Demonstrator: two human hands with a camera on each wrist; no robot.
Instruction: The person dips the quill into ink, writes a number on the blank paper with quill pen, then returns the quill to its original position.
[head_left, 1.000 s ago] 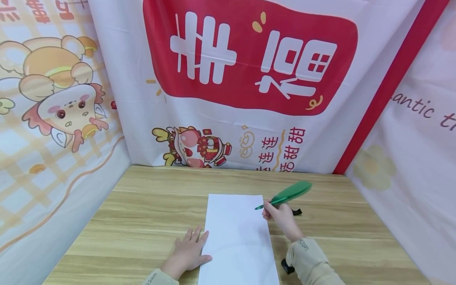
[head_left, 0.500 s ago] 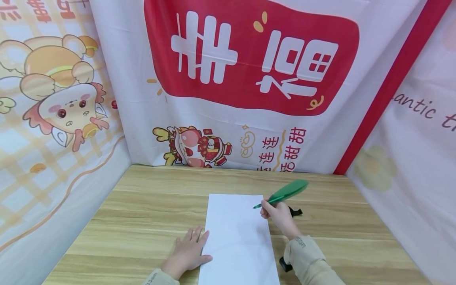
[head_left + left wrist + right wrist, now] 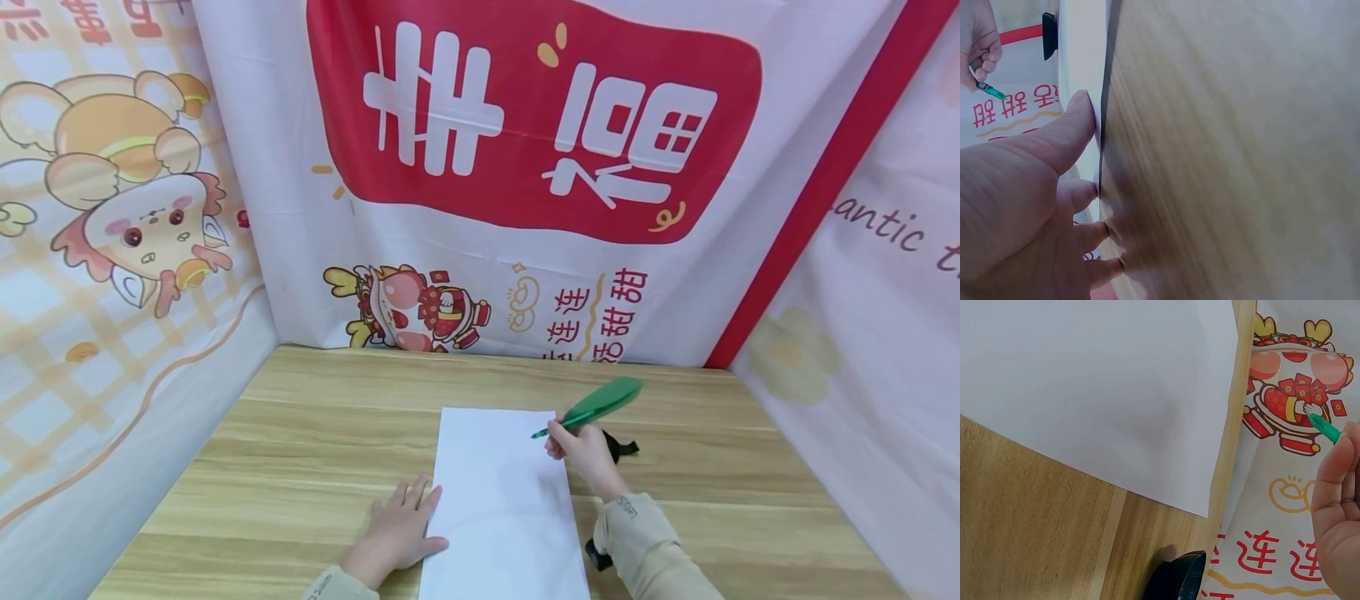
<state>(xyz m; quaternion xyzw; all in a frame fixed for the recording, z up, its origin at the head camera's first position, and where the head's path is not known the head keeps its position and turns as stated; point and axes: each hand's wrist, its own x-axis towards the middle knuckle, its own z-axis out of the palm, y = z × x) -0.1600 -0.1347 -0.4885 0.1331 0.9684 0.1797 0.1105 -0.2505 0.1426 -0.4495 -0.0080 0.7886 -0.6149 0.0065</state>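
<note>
A white sheet of paper [image 3: 495,508] lies lengthwise on the wooden table. My right hand [image 3: 588,457] pinches a green feather-shaped pen [image 3: 592,410] between thumb and fingers, over the paper's far right corner. The pen's tip points left, and its broad plume leans up to the right. In the right wrist view the green tip [image 3: 1325,428] shows raised above the table level. My left hand [image 3: 397,529] rests flat with fingers spread at the paper's left edge. Its thumb [image 3: 1075,128] touches the sheet in the left wrist view.
Behind the right hand, a black object [image 3: 622,450] sits on the table, showing a dark rounded rim [image 3: 1194,575] in the right wrist view. Another small black thing [image 3: 597,555] is beside the right sleeve. Printed cloth [image 3: 525,292] hangs along the table's back edge.
My right hand has drifted slightly left with the pen, its tip a little farther over the paper. More of the black object behind it now shows. The left hand stays in place.
</note>
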